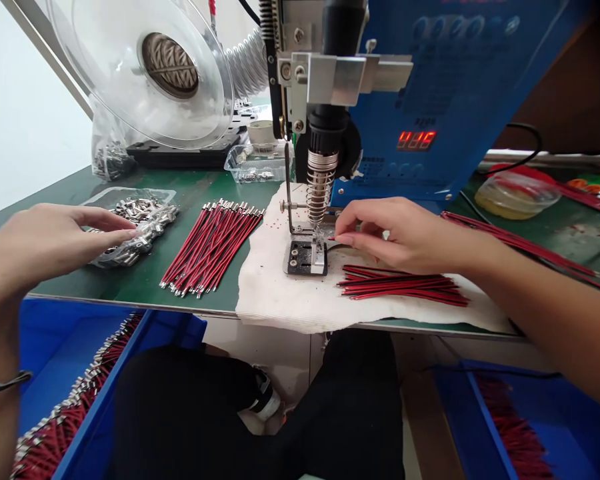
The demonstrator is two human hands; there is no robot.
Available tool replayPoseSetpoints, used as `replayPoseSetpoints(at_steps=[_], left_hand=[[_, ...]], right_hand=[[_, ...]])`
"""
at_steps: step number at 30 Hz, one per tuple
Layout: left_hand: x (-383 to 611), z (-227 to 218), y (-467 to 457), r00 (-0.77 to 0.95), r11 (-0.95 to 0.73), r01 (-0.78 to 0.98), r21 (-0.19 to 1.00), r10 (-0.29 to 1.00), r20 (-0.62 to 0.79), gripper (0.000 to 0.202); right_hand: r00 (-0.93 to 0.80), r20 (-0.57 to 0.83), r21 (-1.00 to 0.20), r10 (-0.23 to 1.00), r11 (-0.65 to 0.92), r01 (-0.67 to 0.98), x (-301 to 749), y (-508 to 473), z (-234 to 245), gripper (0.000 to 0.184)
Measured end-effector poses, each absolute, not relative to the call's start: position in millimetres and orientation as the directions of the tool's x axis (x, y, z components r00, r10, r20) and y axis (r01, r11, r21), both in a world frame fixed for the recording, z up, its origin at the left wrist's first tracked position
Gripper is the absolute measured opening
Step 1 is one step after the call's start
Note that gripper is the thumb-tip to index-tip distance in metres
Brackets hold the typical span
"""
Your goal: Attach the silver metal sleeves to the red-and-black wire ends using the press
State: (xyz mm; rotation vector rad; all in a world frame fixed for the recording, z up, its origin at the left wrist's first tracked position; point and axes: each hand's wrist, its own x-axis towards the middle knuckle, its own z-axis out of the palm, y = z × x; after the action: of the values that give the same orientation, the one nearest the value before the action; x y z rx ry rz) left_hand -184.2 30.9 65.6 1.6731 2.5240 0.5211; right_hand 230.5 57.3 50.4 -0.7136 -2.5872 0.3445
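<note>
My right hand pinches a thin red-and-black wire between thumb and fingers, its end at the small metal fixture under the soldering machine's spring-wrapped tip. Just below that hand, a bundle of red and black wires lies on a white cloth. My left hand is over a clear plastic tray of small metal connectors, thumb and index fingertips together; whether a part is between them I cannot make out. Between the hands lies a pile of wires with metal ends.
A blue machine housing with a red display stands behind. At the back left is a clear fume hood with a duct. Blue bins of wires sit below the green table's edge. A round plastic container is at right.
</note>
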Motion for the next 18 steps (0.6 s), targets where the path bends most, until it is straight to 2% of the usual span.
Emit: replayPoseSetpoints(at_steps=[3,7,15,17,18], left_hand=[[-169.9,70.6,22.6,-0.365,0.299,0.900,0.317,0.915,0.172,0.071],[-175.2,70.6,22.5,-0.374,0.315,0.902,0.296,0.912,0.167,0.071],[-183.4,70.3,26.2,-0.353,0.304,0.917,0.258,0.920,0.171,0.077],[-193.9,65.8,31.6,-0.360,0.303,0.916,0.265,0.911,0.204,0.070],[-201.0,62.6,35.2,-0.366,0.285,0.904,0.318,0.900,0.235,0.063]], right_hand=[[-0.745,0.403,-0.333,0.531,0.844,0.421,223.9,54.9,45.2,0.016],[-0.699,0.469,-0.331,0.540,0.841,0.428,217.1,52.1,39.2,0.013],[-0.641,0.464,-0.336,0.612,0.791,0.512,214.7,49.3,33.4,0.013],[-0.625,0.471,-0.343,0.622,0.782,0.520,213.9,47.8,33.6,0.013],[-0.619,0.476,-0.348,0.625,0.780,0.520,213.2,47.0,33.8,0.012]])
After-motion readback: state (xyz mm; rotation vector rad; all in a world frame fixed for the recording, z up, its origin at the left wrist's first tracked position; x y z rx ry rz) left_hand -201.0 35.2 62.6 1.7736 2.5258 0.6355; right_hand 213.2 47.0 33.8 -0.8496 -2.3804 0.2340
